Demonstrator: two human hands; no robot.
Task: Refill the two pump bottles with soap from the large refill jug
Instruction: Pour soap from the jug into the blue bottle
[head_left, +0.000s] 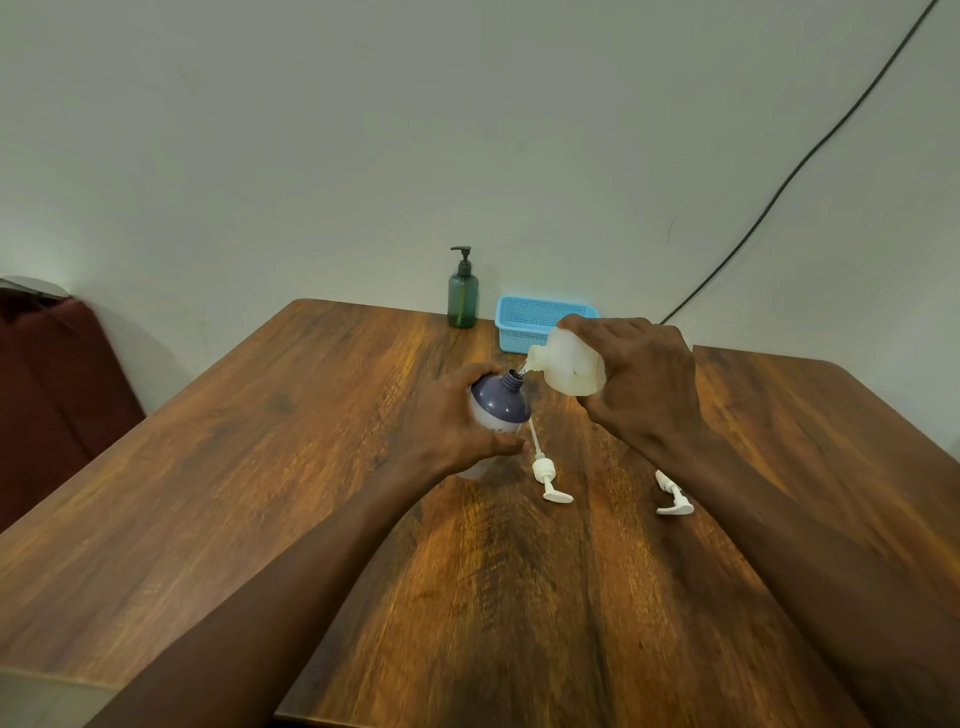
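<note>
Over the tabletop (260, 467), the left hand (452, 415) clamps its grip round the open purple pump bottle (501, 404); the right hand (644, 379) clamps the tilted refill jug (569, 364), spout at the bottle's neck. Best poured slowly, bottle held steady.

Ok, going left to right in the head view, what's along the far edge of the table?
Green pump bottle, blue basket, then the black cable against the wall.
</note>
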